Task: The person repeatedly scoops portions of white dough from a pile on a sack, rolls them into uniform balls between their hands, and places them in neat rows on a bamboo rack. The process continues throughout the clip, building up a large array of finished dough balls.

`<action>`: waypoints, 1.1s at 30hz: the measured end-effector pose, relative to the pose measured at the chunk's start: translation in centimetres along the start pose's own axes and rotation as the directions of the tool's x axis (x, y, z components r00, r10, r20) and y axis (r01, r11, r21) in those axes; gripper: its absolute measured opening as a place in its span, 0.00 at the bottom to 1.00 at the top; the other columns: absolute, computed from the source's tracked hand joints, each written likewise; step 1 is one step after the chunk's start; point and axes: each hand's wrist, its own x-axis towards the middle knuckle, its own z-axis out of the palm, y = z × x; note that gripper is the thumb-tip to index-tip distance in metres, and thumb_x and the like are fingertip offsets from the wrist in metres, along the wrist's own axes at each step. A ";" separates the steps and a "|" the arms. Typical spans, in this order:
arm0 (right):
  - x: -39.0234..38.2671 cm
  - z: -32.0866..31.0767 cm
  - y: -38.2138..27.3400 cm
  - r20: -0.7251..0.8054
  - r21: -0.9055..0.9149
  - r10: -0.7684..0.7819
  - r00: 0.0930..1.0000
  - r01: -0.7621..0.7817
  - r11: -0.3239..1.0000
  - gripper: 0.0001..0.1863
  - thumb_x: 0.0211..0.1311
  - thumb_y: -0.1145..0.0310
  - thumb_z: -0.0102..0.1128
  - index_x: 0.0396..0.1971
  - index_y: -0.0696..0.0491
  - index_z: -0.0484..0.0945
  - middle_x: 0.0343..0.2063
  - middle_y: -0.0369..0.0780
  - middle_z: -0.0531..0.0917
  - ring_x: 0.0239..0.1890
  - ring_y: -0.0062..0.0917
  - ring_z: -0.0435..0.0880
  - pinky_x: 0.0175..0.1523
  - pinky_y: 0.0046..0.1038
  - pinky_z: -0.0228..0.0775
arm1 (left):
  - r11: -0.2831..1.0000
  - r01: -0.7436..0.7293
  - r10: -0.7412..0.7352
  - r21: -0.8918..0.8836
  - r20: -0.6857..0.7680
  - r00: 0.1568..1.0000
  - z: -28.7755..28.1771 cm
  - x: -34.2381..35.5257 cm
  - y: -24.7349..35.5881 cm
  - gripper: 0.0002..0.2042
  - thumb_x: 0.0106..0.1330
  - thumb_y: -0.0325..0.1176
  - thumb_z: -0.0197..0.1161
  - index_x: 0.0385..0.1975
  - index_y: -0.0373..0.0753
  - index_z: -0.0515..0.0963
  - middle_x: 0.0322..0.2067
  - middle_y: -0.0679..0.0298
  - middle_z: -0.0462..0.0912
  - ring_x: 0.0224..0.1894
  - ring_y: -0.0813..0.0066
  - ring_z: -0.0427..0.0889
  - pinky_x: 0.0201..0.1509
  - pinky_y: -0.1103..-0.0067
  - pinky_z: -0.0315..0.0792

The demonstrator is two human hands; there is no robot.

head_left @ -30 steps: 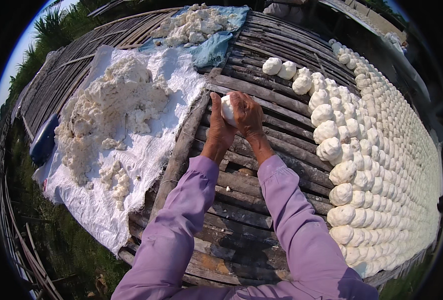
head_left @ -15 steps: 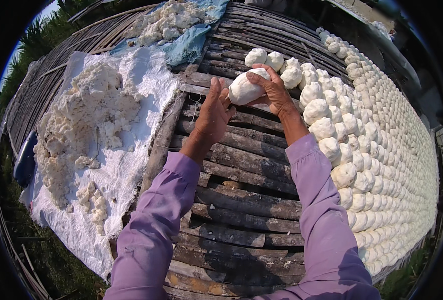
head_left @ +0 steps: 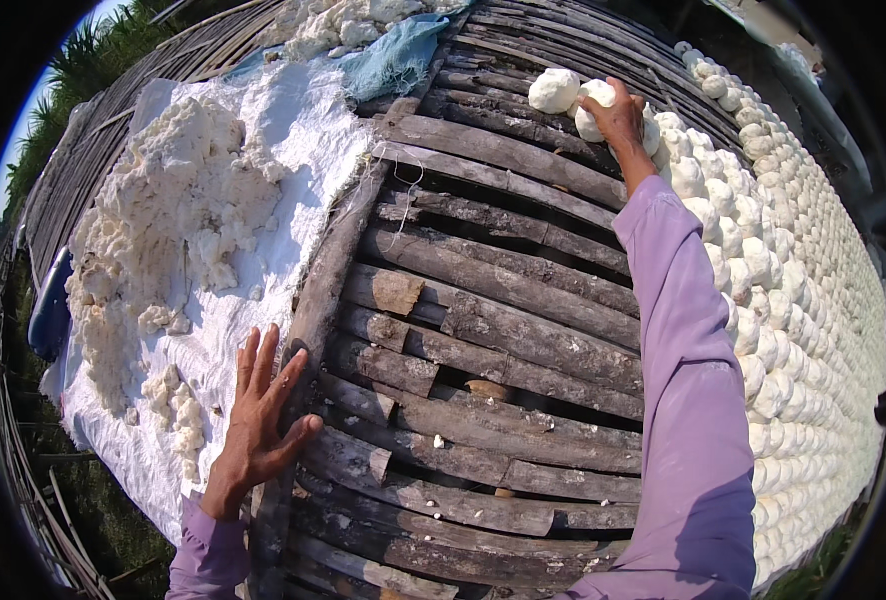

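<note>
My right hand [head_left: 623,120] reaches to the far end of the rows, its fingers closed round a white dough-like ball [head_left: 591,112]. Just left of it sits another lumpy white ball [head_left: 554,91] on the slats. Part of the held ball is hidden by my fingers. At the lower left, my left hand [head_left: 263,425] has its fingers spread and nothing in it. It is over the edge between the white woven sheet [head_left: 308,150] and the wooden slats [head_left: 523,290]. On that sheet lies a big crumbly white heap [head_left: 163,200], with smaller crumbs [head_left: 178,415] nearer my left hand.
Tight rows of white balls [head_left: 763,260] fill the right side of the slatted platform. A second white heap [head_left: 338,22] and a blue cloth [head_left: 400,60] lie at the far left. Gaps show between the slats. A dark blue object [head_left: 51,305] rests at the sheet's left edge.
Both hands were together round the white ball. My right hand has carried it right and away to the row's end. My left hand has let go and moved down and left.
</note>
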 end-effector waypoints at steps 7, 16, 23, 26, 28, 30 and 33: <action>0.8 -1.7 -2.2 0.060 -0.326 -0.130 0.990 0.142 0.935 0.37 0.60 0.48 0.67 0.67 0.46 0.72 0.61 0.53 0.74 0.60 0.52 0.77 0.63 0.47 0.70 | 1.000 -0.007 0.006 0.004 0.050 0.999 2.4 -3.4 -0.7 0.47 0.62 0.49 0.69 0.78 0.44 0.51 0.78 0.47 0.39 0.80 0.42 0.33 0.80 0.53 0.32; -19.6 -11.5 -25.9 0.709 0.618 -0.321 0.628 -0.334 0.711 0.26 0.70 0.52 0.64 0.59 0.55 0.78 0.45 0.35 0.85 0.42 0.16 0.84 0.37 0.17 0.78 | 0.999 -0.040 0.039 -0.016 -0.082 0.996 4.1 -4.0 -1.6 0.40 0.70 0.46 0.62 0.78 0.44 0.49 0.78 0.45 0.39 0.80 0.44 0.32 0.81 0.55 0.32; -36.5 -11.1 -43.1 0.873 0.487 -0.444 0.203 -0.430 0.760 0.24 0.71 0.52 0.63 0.56 0.56 0.79 0.43 0.38 0.85 0.40 0.20 0.85 0.39 0.22 0.78 | 0.978 -0.197 0.179 -0.069 -0.214 0.960 5.1 -4.8 -2.4 0.40 0.67 0.50 0.63 0.75 0.39 0.54 0.76 0.40 0.44 0.77 0.36 0.44 0.78 0.51 0.44; -39.1 -9.3 -47.5 0.843 0.538 -0.514 0.159 -0.230 0.811 0.27 0.71 0.49 0.61 0.57 0.55 0.79 0.44 0.40 0.85 0.42 0.22 0.85 0.43 0.27 0.78 | 0.963 -0.188 0.118 -0.190 -0.329 0.937 4.7 -8.7 -2.5 0.40 0.67 0.52 0.63 0.73 0.37 0.58 0.75 0.39 0.46 0.77 0.34 0.44 0.78 0.49 0.44; -39.9 -7.5 -50.2 0.815 0.578 -0.552 0.176 -0.186 0.794 0.31 0.69 0.45 0.61 0.60 0.55 0.78 0.48 0.43 0.85 0.48 0.28 0.84 0.49 0.33 0.78 | 0.997 -0.045 0.024 -0.066 -0.290 0.957 4.0 -12.7 -2.6 0.39 0.70 0.58 0.57 0.73 0.38 0.59 0.75 0.43 0.49 0.78 0.41 0.42 0.80 0.51 0.39; -39.9 -5.6 -52.7 0.798 0.594 -0.555 0.237 -0.145 0.791 0.34 0.66 0.47 0.64 0.58 0.63 0.78 0.51 0.48 0.86 0.55 0.35 0.83 0.60 0.34 0.73 | 0.997 0.082 -0.082 -0.012 -0.286 0.955 3.0 -18.4 -4.1 0.40 0.70 0.61 0.55 0.73 0.38 0.59 0.75 0.42 0.49 0.79 0.42 0.42 0.79 0.47 0.34; -38.3 -1.6 -57.5 0.748 0.614 -0.565 0.349 -0.037 0.789 0.42 0.63 0.42 0.65 0.63 0.64 0.73 0.58 0.56 0.79 0.61 0.42 0.80 0.65 0.37 0.70 | 0.972 0.232 -0.217 0.026 -0.260 0.941 2.0 -26.0 -7.3 0.42 0.69 0.67 0.51 0.73 0.39 0.60 0.75 0.41 0.50 0.79 0.42 0.41 0.76 0.41 0.27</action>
